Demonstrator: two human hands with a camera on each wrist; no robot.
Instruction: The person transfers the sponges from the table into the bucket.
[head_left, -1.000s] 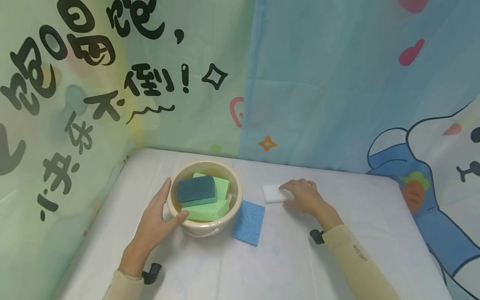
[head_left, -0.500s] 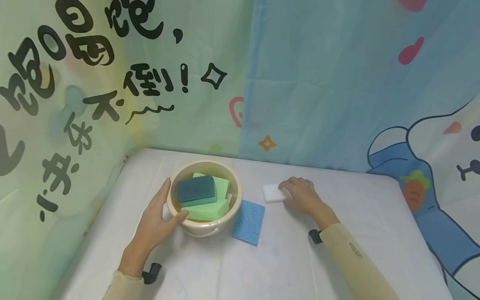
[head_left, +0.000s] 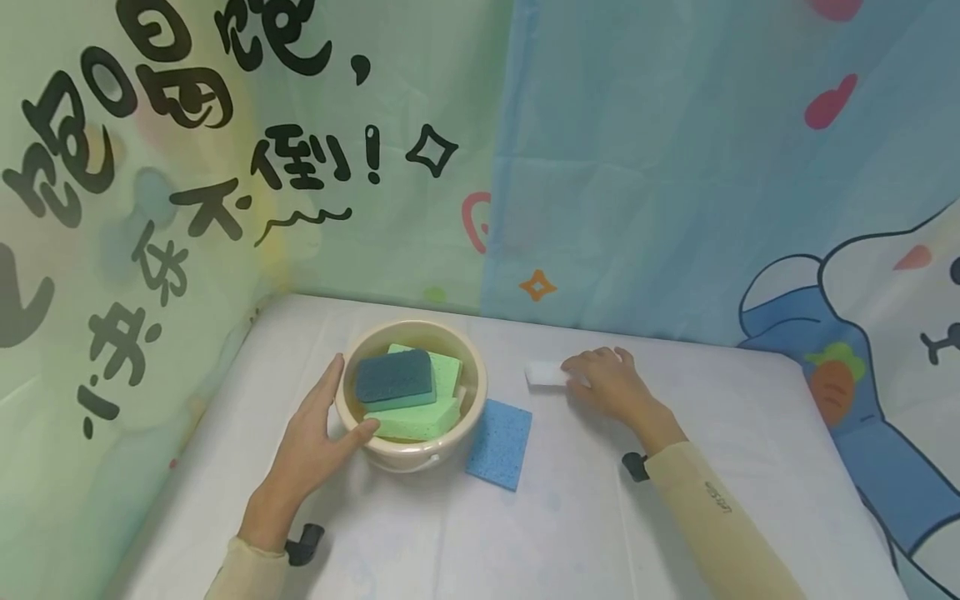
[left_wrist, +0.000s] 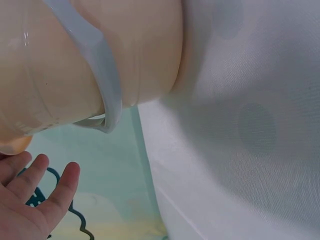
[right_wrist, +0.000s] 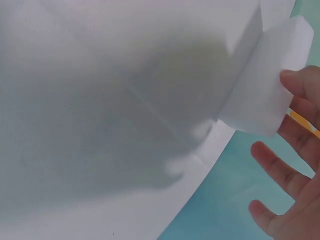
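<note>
My left hand [head_left: 311,454] rests against the left side of a cream bucket [head_left: 401,457], thumb on the front rim and fingers spread nearly straight. In the left wrist view, several fingertips [left_wrist: 70,175] stand clear of the bucket wall. Inside the bucket, a dark green-topped scouring sponge [head_left: 393,377] lies over light green sponges [head_left: 416,422]. To the right, my right hand [head_left: 618,390] pinches a white sponge [head_left: 545,374] between thumb and forefinger. The right wrist view has this white sponge [right_wrist: 272,80] tilted up from the cloth, its lower edge close to it.
A flat blue sponge [head_left: 498,446] lies on the white cloth-covered table [head_left: 525,542], just right of the bucket. A grey handle [left_wrist: 107,75] hangs along the bucket's side. Printed curtains [head_left: 637,192] stand behind the table and along its left.
My right hand has tipped the white sponge up from lying flat, so it looks narrower in the head view. The left hand and the bucket have stayed put.
</note>
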